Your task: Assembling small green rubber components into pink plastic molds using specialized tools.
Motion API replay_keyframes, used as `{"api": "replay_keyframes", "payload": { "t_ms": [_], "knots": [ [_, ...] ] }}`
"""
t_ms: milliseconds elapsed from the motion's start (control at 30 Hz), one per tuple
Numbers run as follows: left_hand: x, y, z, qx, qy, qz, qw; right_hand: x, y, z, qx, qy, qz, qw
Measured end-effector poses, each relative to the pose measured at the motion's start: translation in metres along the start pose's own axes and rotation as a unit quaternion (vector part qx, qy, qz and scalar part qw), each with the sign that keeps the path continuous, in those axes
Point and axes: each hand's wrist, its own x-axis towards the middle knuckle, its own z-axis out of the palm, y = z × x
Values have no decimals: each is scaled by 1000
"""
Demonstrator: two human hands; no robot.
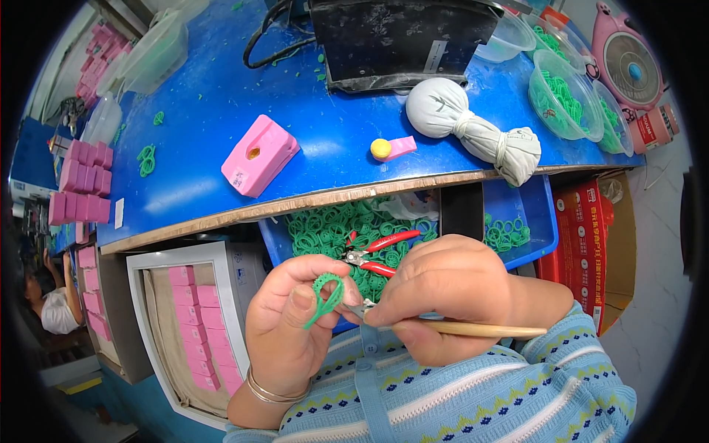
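Observation:
My left hand (284, 321) pinches a green openwork ring (325, 310), apparently wax or plastic, between thumb and fingers. In my right hand (450, 292) is a slim tool with a pale wooden handle (487, 328). Its metal tip (357, 310) reaches toward the ring beside my left fingertips; whether it touches is hidden. Just beyond both hands, red-handled cutting pliers (388, 241) lie on a heap of green rings (314, 229). The heap fills a blue tray (545, 225) below the table edge.
On the blue table (192, 118) are a pink mold block (260, 156), a small pink piece (401, 147), a tied white cloth bag (480, 133) and a black box (399, 44). Bowls (543, 111) of green pieces stand right. A pale tray (162, 354) holds pink blocks. Another person (59, 310) sits far left.

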Motion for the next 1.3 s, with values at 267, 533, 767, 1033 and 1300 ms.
{"api": "replay_keyframes", "payload": {
  "t_ms": [267, 533, 767, 1033, 1300],
  "knots": [
    [1, -1, 2, 17, -1, 10, 1000, -2, -1, 1, 10, -18, 19, 1000],
    [2, -1, 1, -42, -8, 14, 999, 0, -14, -20, -72, -35, 18, 997],
    [2, -2, -2, -64, -26, 15, 998, 12, -22, -41, 55, -484, 149, 861],
    [1, 0, 3, -6, -34, 35, 999, 12, -11, -24, 67, -37, 10, 997],
    [3, -2, 1, -6, -65, 56, 996, 3, -10, -8, -34, 10, -8, 999]
  ]
}}
